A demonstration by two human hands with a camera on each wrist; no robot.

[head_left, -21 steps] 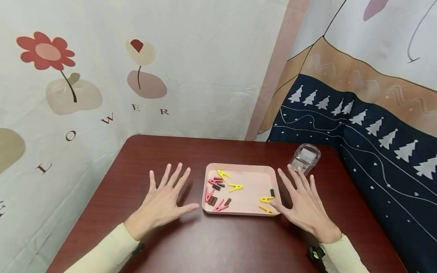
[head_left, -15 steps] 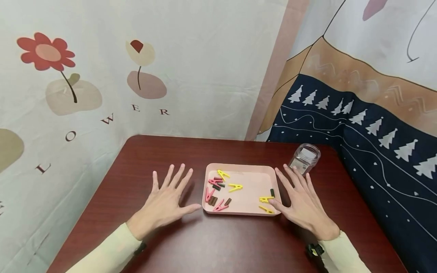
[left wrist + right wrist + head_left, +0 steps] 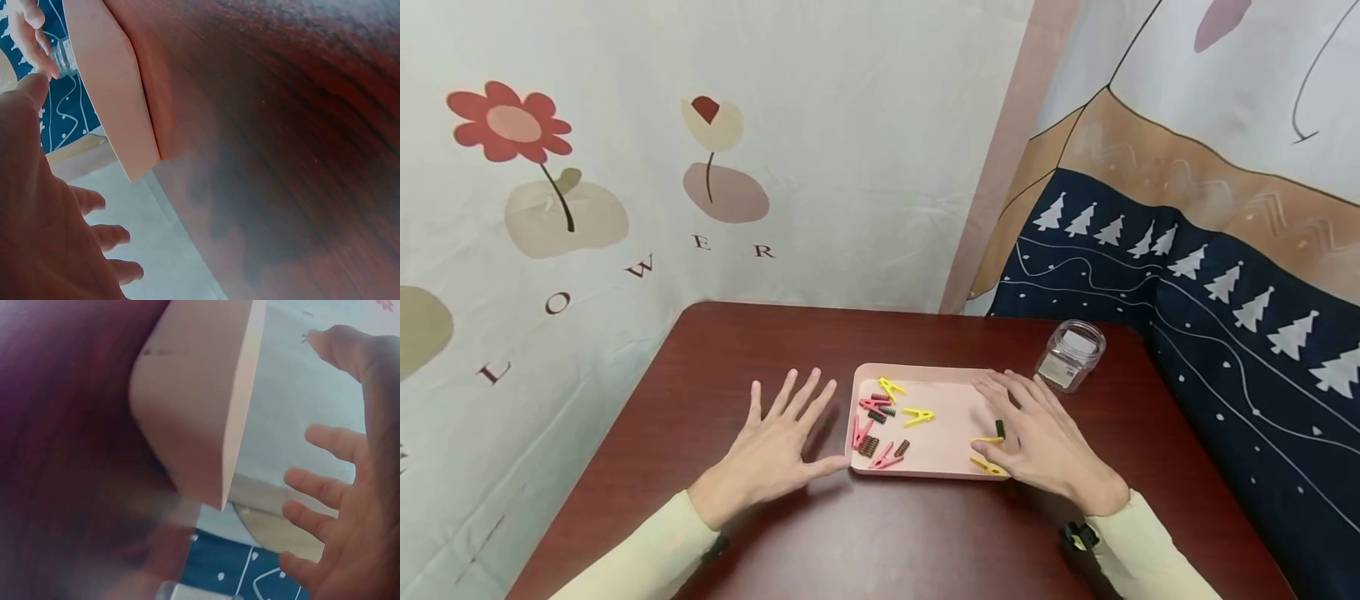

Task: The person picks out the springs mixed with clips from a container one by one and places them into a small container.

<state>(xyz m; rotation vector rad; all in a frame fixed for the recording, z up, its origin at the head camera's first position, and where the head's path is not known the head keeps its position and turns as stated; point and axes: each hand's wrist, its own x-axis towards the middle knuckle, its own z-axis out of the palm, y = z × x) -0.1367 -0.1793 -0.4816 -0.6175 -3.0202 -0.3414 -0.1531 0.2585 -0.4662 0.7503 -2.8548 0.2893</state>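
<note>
A shallow pink tray (image 3: 955, 400) lies on the dark red table between both hands. Inside it, pink plastic clips (image 3: 862, 432), small dark springs (image 3: 868, 446) and a yellow clip (image 3: 918, 416) are gathered toward the left. More yellow pieces (image 3: 987, 466) and a dark green spring (image 3: 1000, 429) lie at its right end. My left hand (image 3: 767, 458), fingers spread, hovers beside the left rim with the thumb right at the tray's edge. My right hand (image 3: 1045, 442) is over the tray's right end, fingers extended, holding nothing and partly hiding a yellow clip.
A clear jar (image 3: 1071, 356) with a pale label lies tilted behind the right hand, near the back right of the table (image 3: 790, 333). Printed curtains (image 3: 865, 150) hang close behind the table and along its right side.
My right hand has moved left, from beside the tray to over its right end. My left hand has shifted slightly right, closer to the tray. The clips and springs lie as before.
</note>
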